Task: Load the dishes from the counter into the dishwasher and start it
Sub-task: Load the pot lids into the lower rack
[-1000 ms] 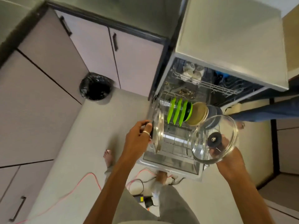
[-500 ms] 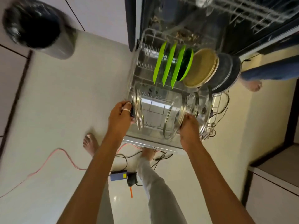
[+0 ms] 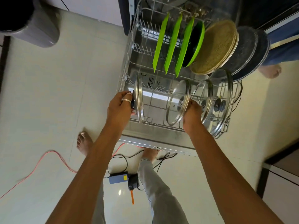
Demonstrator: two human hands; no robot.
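The pulled-out rack (image 3: 127,50) fills the view from centre toward 12 o'clock. Green plates (image 3: 173,44), tan plates (image 3: 213,47) and dark pans (image 3: 247,49) stand on edge along its far side. Four lids (image 3: 226,101) stand on edge in the near row, their discs running roughly 12 to 6. The left lid (image 3: 139,101) touches the left grip (image 3: 119,107) at that grip's 3 o'clock, fingers curled round its knob (image 3: 133,102). The second lid (image 3: 177,102) lies at the right grip's (image 3: 192,112) 9 o'clock, its rim pinched. Each grip is nearest its own lid. Both lids probably need seating between tines (image 3: 146,50) before release.
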